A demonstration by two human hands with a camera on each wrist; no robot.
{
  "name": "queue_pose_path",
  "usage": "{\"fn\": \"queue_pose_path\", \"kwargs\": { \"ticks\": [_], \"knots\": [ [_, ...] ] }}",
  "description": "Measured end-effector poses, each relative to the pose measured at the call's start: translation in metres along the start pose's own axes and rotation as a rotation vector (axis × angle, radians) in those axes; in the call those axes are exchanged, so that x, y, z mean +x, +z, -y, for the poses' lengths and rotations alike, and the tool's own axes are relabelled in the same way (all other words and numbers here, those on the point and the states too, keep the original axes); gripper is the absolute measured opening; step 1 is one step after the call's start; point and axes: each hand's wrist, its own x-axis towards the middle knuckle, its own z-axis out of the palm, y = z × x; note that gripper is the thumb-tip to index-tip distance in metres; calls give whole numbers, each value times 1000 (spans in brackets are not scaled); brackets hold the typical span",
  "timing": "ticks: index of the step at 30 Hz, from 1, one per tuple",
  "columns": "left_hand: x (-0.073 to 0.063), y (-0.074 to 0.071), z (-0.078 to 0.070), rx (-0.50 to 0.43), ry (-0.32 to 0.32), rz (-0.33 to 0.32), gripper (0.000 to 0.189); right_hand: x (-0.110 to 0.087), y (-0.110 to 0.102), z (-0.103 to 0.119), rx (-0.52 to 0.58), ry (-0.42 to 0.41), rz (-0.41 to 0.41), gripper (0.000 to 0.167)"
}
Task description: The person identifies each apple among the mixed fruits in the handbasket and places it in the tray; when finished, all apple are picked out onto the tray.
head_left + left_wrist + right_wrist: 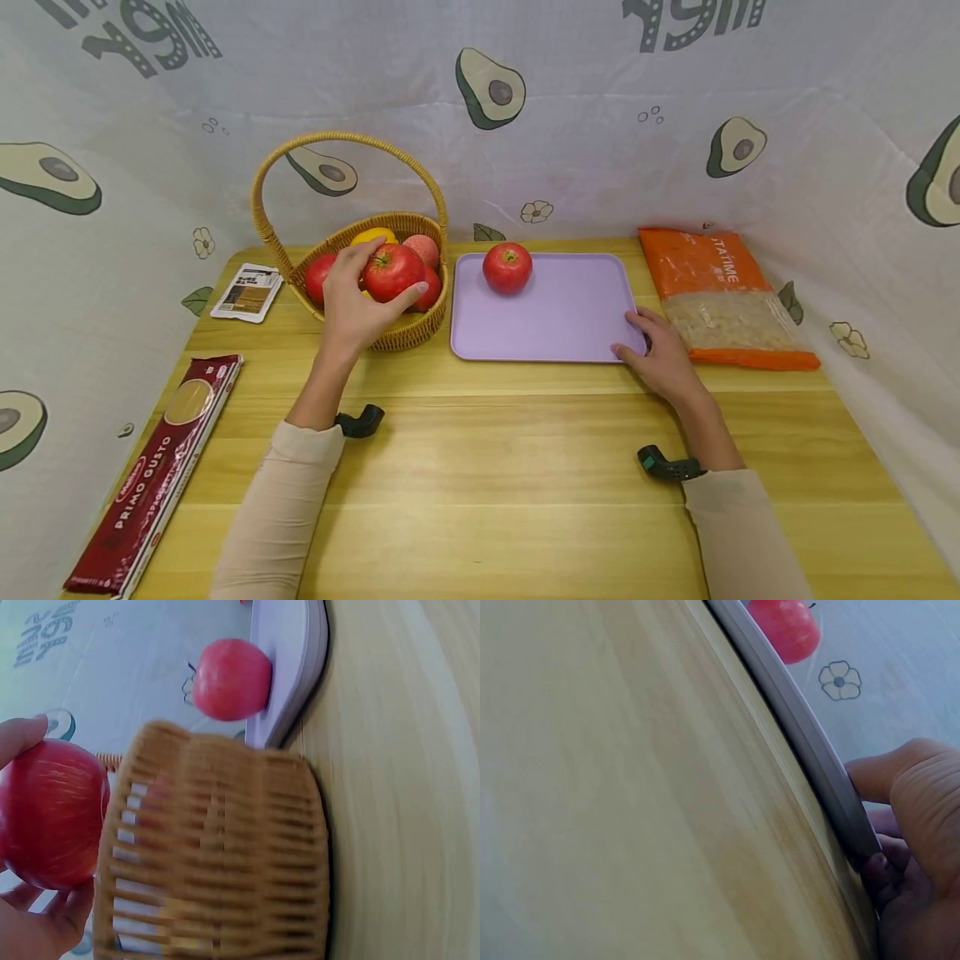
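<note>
My left hand (358, 296) grips a red apple (393, 272) between thumb and fingers, over the wicker basket (408, 335). In the left wrist view that apple (54, 814) appears beside the basket's woven wall (225, 840). Inside the basket sit other red fruit (318, 277), a yellow fruit (375, 236) and a pinkish round fruit (422, 249), partly hidden by my hand. A second apple (507, 267) rests on the lilac tray (555, 321), near its back left corner. At the tray's right edge, my right hand (660, 354) pinches the rim (810, 742), thumb on top.
An orange bag (727, 300) with a clear window lies right of the tray. On the left are a small white packet (247, 292) and a long dark red pack (157, 475). The basket's tall handle (345, 137) arches above it. A printed cloth (585, 167) hangs behind.
</note>
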Motion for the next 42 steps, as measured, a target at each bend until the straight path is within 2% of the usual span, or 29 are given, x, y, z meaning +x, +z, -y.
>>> {"fn": "queue_pose_path", "kwargs": {
  "ticks": [4, 9, 12, 16, 23, 33, 38, 42],
  "knots": [
    [-1, 11, -9, -22, 28, 2, 82, 0, 1, -2, -1, -5, -3, 70],
    [-2, 33, -26, -64, 47, 22, 83, 0, 1, -2, -3, -9, -7, 71],
    [-2, 48, -36, -103, 72, 50, 83, -1, 2, -1, -19, -10, -15, 70],
    [-2, 70, -49, -116, 87, 118, 81, -2, 5, 0, -49, -16, -40, 70],
    [1, 106, -67, -178, 43, 243, 80, -1, 9, 0, -68, -34, -75, 65],
    [11, 153, -82, -198, -12, 327, 79, 1, 11, 0, -95, -29, -81, 63],
    [15, 176, -87, -182, -14, 385, 85, 1, 12, 0, -89, -16, -76, 64],
    [20, 197, -88, -151, 2, 402, 85, 1, 11, 0, -82, -9, -77, 65]
  ]
}}
